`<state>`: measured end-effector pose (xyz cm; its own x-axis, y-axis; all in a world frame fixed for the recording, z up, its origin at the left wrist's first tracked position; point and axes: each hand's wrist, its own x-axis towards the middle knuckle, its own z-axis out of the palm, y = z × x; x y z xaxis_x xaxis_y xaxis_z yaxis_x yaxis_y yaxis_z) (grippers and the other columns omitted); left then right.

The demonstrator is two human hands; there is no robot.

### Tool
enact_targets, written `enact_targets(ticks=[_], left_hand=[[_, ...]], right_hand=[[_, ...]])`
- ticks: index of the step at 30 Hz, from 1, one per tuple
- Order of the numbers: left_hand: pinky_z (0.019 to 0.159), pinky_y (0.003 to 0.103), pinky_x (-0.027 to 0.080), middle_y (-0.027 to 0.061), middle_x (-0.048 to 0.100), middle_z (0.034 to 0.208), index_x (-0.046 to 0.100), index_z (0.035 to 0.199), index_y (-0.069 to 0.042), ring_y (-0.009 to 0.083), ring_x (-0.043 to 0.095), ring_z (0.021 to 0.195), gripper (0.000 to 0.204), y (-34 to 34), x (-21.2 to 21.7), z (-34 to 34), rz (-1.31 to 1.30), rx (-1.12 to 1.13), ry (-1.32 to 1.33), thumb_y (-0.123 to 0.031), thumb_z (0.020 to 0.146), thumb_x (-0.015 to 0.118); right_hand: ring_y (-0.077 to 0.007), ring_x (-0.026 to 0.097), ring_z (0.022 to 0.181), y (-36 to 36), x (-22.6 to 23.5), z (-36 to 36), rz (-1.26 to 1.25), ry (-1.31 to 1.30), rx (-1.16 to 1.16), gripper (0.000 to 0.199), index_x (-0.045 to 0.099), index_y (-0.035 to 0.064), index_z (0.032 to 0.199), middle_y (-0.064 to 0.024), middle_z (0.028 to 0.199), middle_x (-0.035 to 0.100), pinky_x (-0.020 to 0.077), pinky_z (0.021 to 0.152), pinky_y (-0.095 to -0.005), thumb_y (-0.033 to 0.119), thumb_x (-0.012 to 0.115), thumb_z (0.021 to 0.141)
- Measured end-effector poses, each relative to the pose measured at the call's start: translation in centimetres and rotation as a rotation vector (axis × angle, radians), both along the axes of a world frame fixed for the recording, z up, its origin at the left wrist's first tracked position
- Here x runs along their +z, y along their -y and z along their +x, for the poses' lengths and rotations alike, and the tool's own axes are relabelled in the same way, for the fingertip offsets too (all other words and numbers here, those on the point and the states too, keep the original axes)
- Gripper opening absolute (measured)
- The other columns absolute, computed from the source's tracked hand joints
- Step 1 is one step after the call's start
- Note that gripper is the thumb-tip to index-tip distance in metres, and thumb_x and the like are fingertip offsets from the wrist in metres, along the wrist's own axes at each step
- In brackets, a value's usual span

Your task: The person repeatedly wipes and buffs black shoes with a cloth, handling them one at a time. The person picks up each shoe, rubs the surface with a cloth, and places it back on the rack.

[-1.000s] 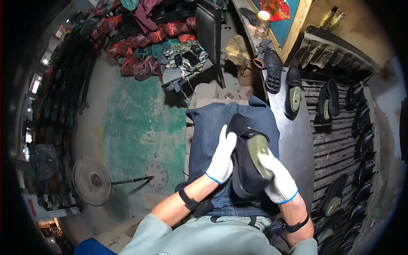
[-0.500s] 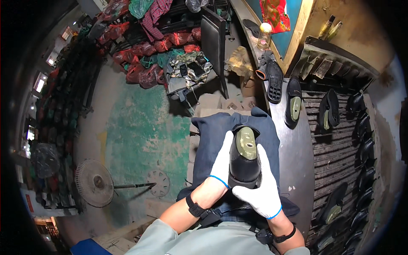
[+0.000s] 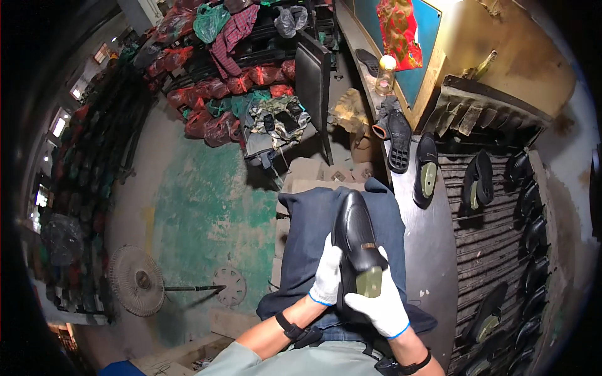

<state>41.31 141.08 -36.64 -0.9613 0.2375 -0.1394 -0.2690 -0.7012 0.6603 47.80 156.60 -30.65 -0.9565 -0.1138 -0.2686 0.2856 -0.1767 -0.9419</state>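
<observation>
A green-stained concrete floor fills the left of the view, with a standing fan lying low near its edge. At the top, a heap of red and dark plastic bags is stacked against a dark rack. To the right runs a grey worktop, and beside it a slatted rack carries rows of black shoes, some on green lasts. A black sole and another lasted shoe lie at the worktop's far end, well clear of the hands.

On the lap, over a dark blue apron, both white-gloved hands clamp one black shoe. The left hand wraps its side, fingers closed on the upper; the right hand grips the heel end, just below the green last showing in the opening. Nothing lies between the hands and the shoe.

Compared with half a second ago, the shoe is turned so its toe points away and the glossy upper faces up, where the green last earlier showed near the top; the right hand has shifted lower, to the heel.
</observation>
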Motion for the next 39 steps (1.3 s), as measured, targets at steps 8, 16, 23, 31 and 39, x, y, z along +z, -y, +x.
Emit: enact_targets(ticks=[8,16,23,31,39], left_hand=[[0.114,0.042,0.056,0.0162,0.066,0.15,0.049,0.16,-0.002,0.0249,0.068,0.133,0.083,3.2,5.4,-7.3,-0.529,-0.215,-0.324,-0.019,0.091,0.092],[0.111,0.043,0.06,0.0193,0.069,0.15,0.053,0.157,0.0,0.0272,0.071,0.129,0.073,1.7,8.4,-8.2,-0.514,-0.217,-0.266,-0.005,0.093,0.086],[0.111,0.039,0.059,0.0174,0.072,0.144,0.056,0.153,-0.001,0.0247,0.07,0.129,0.067,1.0,7.4,-10.0,-0.67,-0.261,-0.357,-0.006,0.093,0.086],[0.109,0.045,0.061,0.0177,0.076,0.135,0.063,0.141,0.002,0.0301,0.076,0.122,0.051,-2.3,7.6,-11.3,-0.649,-0.249,-0.437,-0.003,0.094,0.083],[0.116,0.047,0.056,0.0201,0.058,0.161,0.05,0.16,0.001,0.0367,0.065,0.142,0.082,-4.3,5.5,-9.8,-0.423,-0.273,-0.282,-0.043,0.1,0.086]], right_hand=[[-0.0276,0.066,0.132,1.3,-3.3,2.9,0.4,-0.268,-0.109,0.132,0.02,-0.0054,0.175,-0.0201,0.153,0.058,0.0541,0.114,-0.0412,0.005,0.096,0.068],[-0.0284,0.072,0.116,1.4,-3.3,2.8,0.553,-0.379,-0.18,0.125,0.029,-0.0084,0.171,-0.0201,0.139,0.065,0.0592,0.104,-0.0404,0.005,0.095,0.066],[-0.0297,0.074,0.117,0.1,-2.2,1.9,0.556,-0.304,-0.18,0.123,0.033,-0.0099,0.17,-0.021,0.135,0.069,0.0581,0.106,-0.0421,0.011,0.097,0.067],[-0.0438,0.071,0.121,-1.6,-1.4,1.7,0.609,-0.333,-0.243,0.119,0.036,-0.004,0.171,-0.0269,0.133,0.066,0.0584,0.106,-0.049,0.018,0.096,0.07],[-0.0211,0.074,0.107,-7.6,-1.2,2.9,0.263,0.12,-0.387,0.091,0.052,-0.0009,0.156,-0.0148,0.129,0.074,0.0612,0.091,-0.0375,0.018,0.096,0.078]])
